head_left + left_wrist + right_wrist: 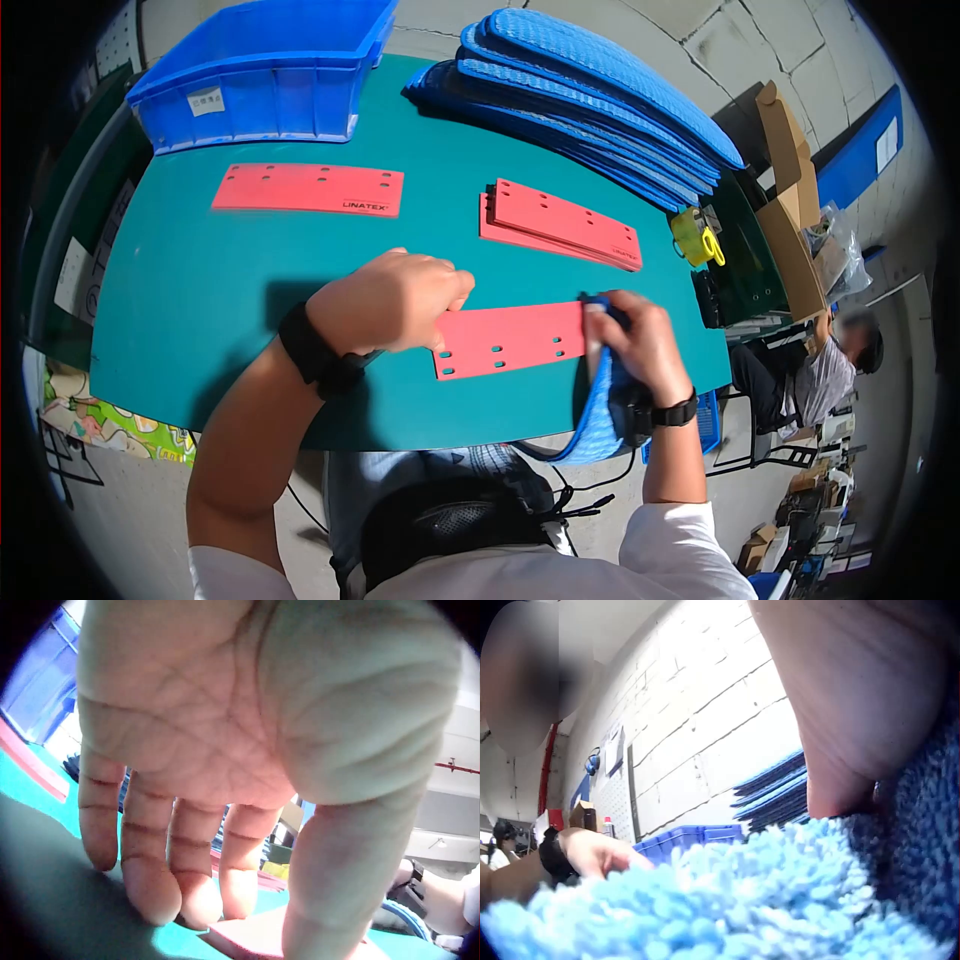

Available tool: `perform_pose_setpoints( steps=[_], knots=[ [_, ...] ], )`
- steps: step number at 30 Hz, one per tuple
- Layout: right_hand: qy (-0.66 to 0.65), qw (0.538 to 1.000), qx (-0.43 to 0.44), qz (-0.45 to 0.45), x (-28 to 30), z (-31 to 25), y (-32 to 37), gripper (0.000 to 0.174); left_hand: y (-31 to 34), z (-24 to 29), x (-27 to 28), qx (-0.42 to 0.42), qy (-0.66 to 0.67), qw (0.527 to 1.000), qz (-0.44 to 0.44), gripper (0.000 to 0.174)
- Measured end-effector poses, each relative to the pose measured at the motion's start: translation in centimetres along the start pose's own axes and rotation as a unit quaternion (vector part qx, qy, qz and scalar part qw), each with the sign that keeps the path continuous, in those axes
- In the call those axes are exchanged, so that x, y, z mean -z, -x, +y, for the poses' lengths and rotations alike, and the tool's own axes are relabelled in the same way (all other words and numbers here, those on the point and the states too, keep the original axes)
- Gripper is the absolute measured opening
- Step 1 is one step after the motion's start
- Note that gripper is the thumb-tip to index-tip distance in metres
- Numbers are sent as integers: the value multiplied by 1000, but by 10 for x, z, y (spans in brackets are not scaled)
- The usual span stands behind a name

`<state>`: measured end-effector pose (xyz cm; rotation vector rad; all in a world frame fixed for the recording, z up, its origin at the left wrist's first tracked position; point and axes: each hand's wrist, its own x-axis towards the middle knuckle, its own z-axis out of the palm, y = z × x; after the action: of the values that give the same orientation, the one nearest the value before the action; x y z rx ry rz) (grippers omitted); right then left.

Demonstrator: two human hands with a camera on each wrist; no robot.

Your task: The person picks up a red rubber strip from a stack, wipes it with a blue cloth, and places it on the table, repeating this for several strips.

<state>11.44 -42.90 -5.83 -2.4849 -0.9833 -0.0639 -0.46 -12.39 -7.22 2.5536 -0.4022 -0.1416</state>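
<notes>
A red slotted plate (510,342) lies across the front of the green table. My left hand (395,300) is over its left end, thumb at the plate's edge. In the left wrist view, the fingers of the left hand (202,855) are extended and loosely bent, with a corner of the red plate (251,934) below them. At the plate's right end, my right hand (640,335) pinches a blue mop pad (598,420), thumb on top. The pad hangs over the table's front edge. Its fluffy pile (727,892) fills the lower right wrist view and hides the right fingertips.
Farther back lie another red plate (300,190) marked LINATEX and a small stack of red plates (560,225). A blue bin (250,100) stands back left, stacked blue pads (600,110) back right. Yellow-handled scissors (700,240) are at the right edge. A person (815,375) sits beyond.
</notes>
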Motion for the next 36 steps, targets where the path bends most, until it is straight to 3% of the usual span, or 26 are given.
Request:
perform_pose_setpoints(
  steps=[2,5,8,11,12,14,17,21,23,27,29,33,36],
  knots=[
    [9,996,-85,-9,11,12,4,27,-2,1,2,3,-2,1000,-22,38],
    [123,991,-36,33,10,3,4,23,-5,2,4,9,-9,999,-35,38],
    [93,993,61,36,0,-35,3,19,-4,3,4,11,-12,999,-31,39],
    [81,982,170,-31,-21,-88,7,24,-1,2,2,-9,0,1000,-1,40],
    [55,973,226,-8,-34,-97,9,25,-1,3,2,-15,-4,1000,-4,40],
    [41,970,229,-66,-38,-119,11,23,0,6,3,2,4,1000,13,41],
    [13,970,236,-64,-44,-115,8,22,0,2,0,-9,-6,1000,25,43],
    [14,987,151,-46,-26,-75,4,25,0,3,1,-8,2,1000,11,42],
    [13,995,90,-45,-8,-32,-3,18,0,7,4,14,5,1000,-13,39],
    [60,997,-20,49,19,57,1,23,1,11,8,16,-7,1000,-11,36],
    [-60,988,-139,-12,31,74,2,25,0,14,12,12,-26,999,-22,32],
    [-243,961,-132,1,20,93,4,23,-5,22,15,-13,-20,999,-24,26],
    [-265,956,-127,9,20,92,6,22,-14,34,-1,-56,-117,989,66,39]
  ],
)
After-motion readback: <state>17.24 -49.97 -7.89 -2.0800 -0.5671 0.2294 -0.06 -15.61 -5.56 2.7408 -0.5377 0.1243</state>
